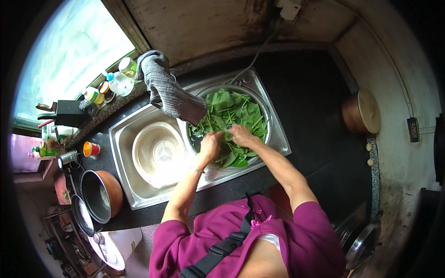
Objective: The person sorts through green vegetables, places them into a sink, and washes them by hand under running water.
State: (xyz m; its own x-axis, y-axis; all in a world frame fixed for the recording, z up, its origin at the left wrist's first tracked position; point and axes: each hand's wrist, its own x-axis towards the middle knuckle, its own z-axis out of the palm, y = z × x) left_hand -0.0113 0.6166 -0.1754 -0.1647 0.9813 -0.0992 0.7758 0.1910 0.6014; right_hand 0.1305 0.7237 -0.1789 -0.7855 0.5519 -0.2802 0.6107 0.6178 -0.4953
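Green leafy vegetables with stems [243, 111] fill a large round metal basin [268, 120] on the right side of a stainless-steel sink unit. Over the basin's near part, my left hand [211, 144] has its fingers curled around some greens. Close beside it, my right hand [240, 135] pinches a green piece between its fingers; the blur hides its exact shape. Water shows among the leaves at the basin's left. A grey cloth [170, 92] hangs from above the faucet area, partly over the basin. In the left sink bowl stands a pale perforated colander [139, 153].
Left of the sink are a brown pot [113, 196], an orange cup [91, 148] and a metal can [67, 159]. Bottles [120, 84] and a knife block [71, 113] line the window ledge. A lidded brown pot [359, 111] stands at the far right.
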